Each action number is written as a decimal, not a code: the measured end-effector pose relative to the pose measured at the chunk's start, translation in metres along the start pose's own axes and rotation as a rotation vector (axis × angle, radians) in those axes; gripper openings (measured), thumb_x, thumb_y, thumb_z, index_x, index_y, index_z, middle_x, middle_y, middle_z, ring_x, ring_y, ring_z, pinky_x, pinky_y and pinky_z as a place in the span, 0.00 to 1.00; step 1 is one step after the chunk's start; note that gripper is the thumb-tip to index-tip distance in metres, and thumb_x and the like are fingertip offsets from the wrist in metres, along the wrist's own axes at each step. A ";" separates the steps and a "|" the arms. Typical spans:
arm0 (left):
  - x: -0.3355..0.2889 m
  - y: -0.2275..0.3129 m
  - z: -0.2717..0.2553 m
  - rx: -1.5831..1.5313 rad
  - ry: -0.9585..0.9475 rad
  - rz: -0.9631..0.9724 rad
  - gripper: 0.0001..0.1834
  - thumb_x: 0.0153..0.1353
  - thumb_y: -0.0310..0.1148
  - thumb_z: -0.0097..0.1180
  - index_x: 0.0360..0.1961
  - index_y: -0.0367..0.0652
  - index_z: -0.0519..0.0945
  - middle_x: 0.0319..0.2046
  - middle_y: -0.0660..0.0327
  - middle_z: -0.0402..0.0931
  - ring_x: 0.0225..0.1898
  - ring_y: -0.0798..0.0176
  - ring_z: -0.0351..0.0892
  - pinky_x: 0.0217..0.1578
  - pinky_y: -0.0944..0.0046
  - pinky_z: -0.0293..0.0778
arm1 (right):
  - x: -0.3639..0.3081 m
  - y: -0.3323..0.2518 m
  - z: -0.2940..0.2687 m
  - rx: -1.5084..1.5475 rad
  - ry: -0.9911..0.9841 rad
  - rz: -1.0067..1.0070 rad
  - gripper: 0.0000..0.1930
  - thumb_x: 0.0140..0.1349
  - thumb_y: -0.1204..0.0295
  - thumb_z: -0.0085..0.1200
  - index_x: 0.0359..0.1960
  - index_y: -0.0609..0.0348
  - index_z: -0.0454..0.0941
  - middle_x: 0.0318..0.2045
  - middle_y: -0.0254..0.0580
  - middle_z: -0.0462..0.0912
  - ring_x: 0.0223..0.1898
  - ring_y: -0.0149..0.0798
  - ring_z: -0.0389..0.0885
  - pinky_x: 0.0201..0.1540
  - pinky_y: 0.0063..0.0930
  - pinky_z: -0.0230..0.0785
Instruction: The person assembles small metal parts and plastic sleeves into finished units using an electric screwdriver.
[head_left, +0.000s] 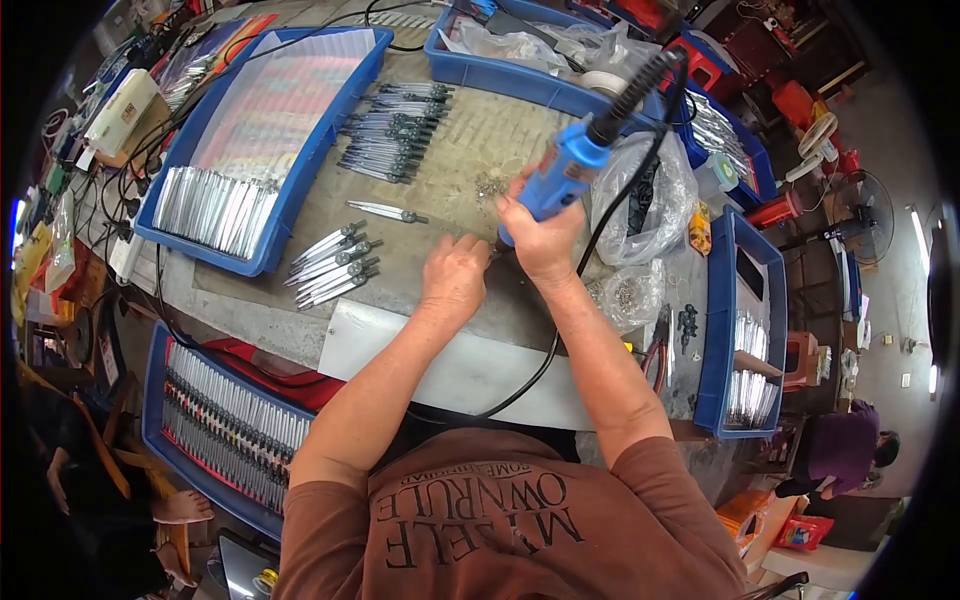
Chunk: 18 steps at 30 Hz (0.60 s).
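Observation:
My right hand (545, 240) is wrapped round a blue electric screwdriver (568, 170) with a black cable, tilted with its tip down at the bench. Just left of that tip, my left hand (455, 275) is closed, fingers pinched together; what it holds is hidden. To its left lies a small group of silver pen-shaped tools (335, 265) with dark ends. A single silver pen-shaped tool (387, 211) lies apart above them. Farther off, a row of similar tools with dark ends (395, 130) is spread. Beyond my hands sits a scatter of tiny metal parts (490, 187).
Blue trays (270, 255) of silver pieces stand at left, lower left and right. Another blue tray (490, 75) holds plastic bags at the back. Clear bags (630, 295) lie right of my arm, where the black cable (552, 350) loops. Other people are nearby.

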<state>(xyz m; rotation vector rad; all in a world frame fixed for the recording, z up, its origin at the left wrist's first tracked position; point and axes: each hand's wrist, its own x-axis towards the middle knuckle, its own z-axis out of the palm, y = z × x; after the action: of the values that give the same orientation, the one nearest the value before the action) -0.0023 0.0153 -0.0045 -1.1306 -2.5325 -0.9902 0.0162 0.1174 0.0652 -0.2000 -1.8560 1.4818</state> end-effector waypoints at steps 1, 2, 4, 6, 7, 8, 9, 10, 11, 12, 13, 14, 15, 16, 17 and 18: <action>-0.001 -0.001 0.002 0.000 0.003 0.002 0.04 0.41 0.25 0.53 0.22 0.43 0.73 0.25 0.59 0.70 0.29 0.54 0.69 0.30 0.58 0.68 | -0.004 -0.002 -0.002 0.111 0.022 0.015 0.17 0.40 0.82 0.53 0.35 0.63 0.66 0.24 0.35 0.71 0.25 0.27 0.71 0.28 0.21 0.65; -0.001 -0.003 0.004 0.029 -0.001 0.023 0.04 0.41 0.25 0.53 0.22 0.43 0.73 0.25 0.58 0.70 0.30 0.54 0.69 0.30 0.58 0.68 | -0.007 -0.005 -0.004 0.223 0.044 0.030 0.17 0.40 0.82 0.53 0.36 0.63 0.65 0.24 0.36 0.71 0.24 0.28 0.70 0.27 0.22 0.66; -0.002 -0.005 0.005 0.056 -0.005 0.052 0.05 0.41 0.24 0.53 0.23 0.42 0.72 0.25 0.58 0.70 0.30 0.54 0.69 0.30 0.58 0.68 | -0.010 -0.009 -0.011 0.258 0.091 0.014 0.18 0.40 0.83 0.52 0.37 0.63 0.65 0.24 0.37 0.71 0.23 0.29 0.70 0.26 0.23 0.66; -0.002 -0.005 0.005 0.043 0.033 0.069 0.06 0.41 0.25 0.53 0.24 0.41 0.72 0.25 0.57 0.69 0.31 0.54 0.69 0.30 0.58 0.68 | -0.012 -0.016 -0.020 0.290 0.151 -0.012 0.18 0.40 0.82 0.52 0.37 0.64 0.64 0.23 0.38 0.70 0.22 0.31 0.70 0.24 0.26 0.67; -0.002 -0.005 0.003 0.043 0.031 0.077 0.06 0.41 0.25 0.53 0.24 0.41 0.72 0.25 0.57 0.69 0.31 0.54 0.69 0.30 0.58 0.68 | -0.012 -0.019 -0.024 0.289 0.157 -0.015 0.18 0.40 0.82 0.52 0.37 0.64 0.64 0.23 0.38 0.70 0.22 0.31 0.70 0.24 0.26 0.67; -0.003 -0.004 0.001 0.018 0.019 0.097 0.05 0.42 0.25 0.53 0.23 0.41 0.71 0.25 0.57 0.69 0.31 0.54 0.69 0.30 0.58 0.67 | -0.013 -0.022 -0.029 0.333 0.186 -0.019 0.18 0.40 0.82 0.52 0.37 0.64 0.64 0.23 0.39 0.69 0.21 0.31 0.70 0.24 0.27 0.67; -0.004 -0.003 0.000 -0.007 0.007 0.116 0.05 0.42 0.26 0.53 0.23 0.41 0.71 0.25 0.58 0.68 0.31 0.54 0.68 0.30 0.58 0.67 | -0.015 -0.024 -0.033 0.377 0.215 -0.022 0.19 0.40 0.81 0.52 0.37 0.64 0.64 0.22 0.39 0.69 0.21 0.32 0.70 0.24 0.27 0.67; -0.005 0.001 0.000 -0.008 0.003 0.121 0.05 0.42 0.26 0.53 0.23 0.41 0.71 0.25 0.58 0.68 0.31 0.54 0.68 0.30 0.58 0.67 | -0.017 -0.028 -0.036 0.387 0.236 -0.014 0.19 0.40 0.81 0.52 0.37 0.65 0.63 0.23 0.39 0.69 0.21 0.33 0.70 0.25 0.28 0.67; -0.007 0.004 -0.001 -0.036 -0.031 0.159 0.05 0.42 0.26 0.53 0.23 0.41 0.71 0.25 0.58 0.68 0.31 0.54 0.68 0.30 0.58 0.67 | -0.017 -0.030 -0.039 0.386 0.242 -0.014 0.19 0.40 0.81 0.52 0.37 0.65 0.63 0.23 0.39 0.69 0.21 0.33 0.70 0.25 0.28 0.67; -0.009 0.007 -0.001 -0.064 -0.065 0.196 0.05 0.43 0.26 0.53 0.23 0.41 0.71 0.24 0.58 0.68 0.31 0.55 0.68 0.30 0.58 0.66 | -0.018 -0.032 -0.043 0.406 0.263 -0.012 0.18 0.40 0.81 0.51 0.37 0.65 0.63 0.23 0.39 0.69 0.21 0.33 0.70 0.25 0.28 0.67; -0.011 0.011 -0.001 -0.063 -0.069 0.201 0.05 0.43 0.26 0.53 0.23 0.41 0.71 0.24 0.58 0.68 0.31 0.55 0.68 0.30 0.58 0.66 | -0.019 -0.034 -0.046 0.426 0.283 -0.011 0.19 0.40 0.81 0.51 0.37 0.65 0.63 0.23 0.40 0.68 0.20 0.34 0.70 0.26 0.28 0.67; -0.013 0.015 -0.001 -0.065 -0.092 0.209 0.06 0.42 0.26 0.54 0.25 0.41 0.72 0.24 0.58 0.68 0.31 0.54 0.68 0.31 0.58 0.67 | -0.020 -0.034 -0.049 0.418 0.294 0.007 0.18 0.40 0.81 0.50 0.37 0.65 0.63 0.24 0.40 0.68 0.20 0.34 0.70 0.26 0.29 0.67; -0.014 0.017 0.000 -0.066 -0.115 0.216 0.08 0.42 0.26 0.56 0.27 0.40 0.73 0.24 0.58 0.68 0.31 0.54 0.68 0.31 0.58 0.67 | -0.020 -0.033 -0.052 0.419 0.299 0.006 0.18 0.40 0.81 0.50 0.37 0.65 0.63 0.24 0.40 0.68 0.20 0.34 0.70 0.26 0.29 0.67; -0.015 0.019 0.000 -0.063 -0.117 0.218 0.08 0.42 0.26 0.56 0.27 0.40 0.73 0.24 0.58 0.68 0.31 0.54 0.68 0.31 0.58 0.67 | -0.021 -0.032 -0.054 0.419 0.312 0.016 0.19 0.40 0.81 0.50 0.37 0.65 0.63 0.24 0.40 0.68 0.20 0.35 0.70 0.26 0.29 0.66; -0.015 0.020 0.000 -0.069 -0.117 0.214 0.08 0.42 0.26 0.56 0.26 0.41 0.73 0.24 0.59 0.68 0.31 0.55 0.68 0.31 0.58 0.67 | -0.022 -0.032 -0.055 0.418 0.324 0.026 0.19 0.40 0.80 0.51 0.37 0.65 0.63 0.23 0.40 0.68 0.20 0.35 0.70 0.26 0.29 0.66; -0.016 0.021 0.001 -0.076 -0.117 0.210 0.08 0.42 0.26 0.56 0.26 0.41 0.73 0.24 0.59 0.68 0.30 0.55 0.68 0.31 0.58 0.67 | -0.023 -0.031 -0.055 0.422 0.326 0.027 0.19 0.40 0.80 0.51 0.37 0.65 0.63 0.23 0.40 0.68 0.20 0.35 0.70 0.26 0.29 0.66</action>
<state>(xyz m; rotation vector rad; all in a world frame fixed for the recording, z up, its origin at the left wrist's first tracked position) 0.0235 0.0168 -0.0014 -1.4808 -2.4163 -0.9991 0.0769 0.1381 0.0863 -0.2451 -1.2602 1.7067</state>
